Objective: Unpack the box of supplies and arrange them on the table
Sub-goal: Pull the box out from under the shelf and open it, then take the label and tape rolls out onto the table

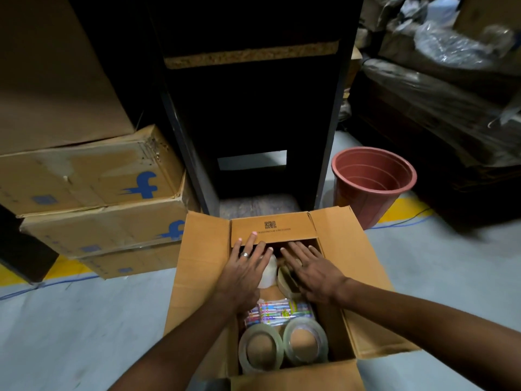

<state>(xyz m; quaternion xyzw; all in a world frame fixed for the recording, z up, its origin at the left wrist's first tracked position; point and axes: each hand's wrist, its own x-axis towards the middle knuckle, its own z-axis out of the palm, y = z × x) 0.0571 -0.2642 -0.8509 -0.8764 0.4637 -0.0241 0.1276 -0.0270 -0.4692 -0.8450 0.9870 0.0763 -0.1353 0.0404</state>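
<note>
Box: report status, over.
Left hand open, on far flap. Right hand open over box. Tape rolls, packets still inside. Nothing blocking.

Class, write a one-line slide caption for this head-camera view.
Both hands, left and right, reach flat into an open cardboard box holding two tape rolls.

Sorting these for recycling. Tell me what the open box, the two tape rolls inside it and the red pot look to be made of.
Open box: brown cardboard, matte, with creased fold-out flaps.
Tape rolls and: likely clear plastic tape on brown cores, probably cardboard; the windings shine and look translucent.
Red pot: probably moulded plastic, with smooth ribbed walls and a dull sheen; terracotta seems less likely.
</note>
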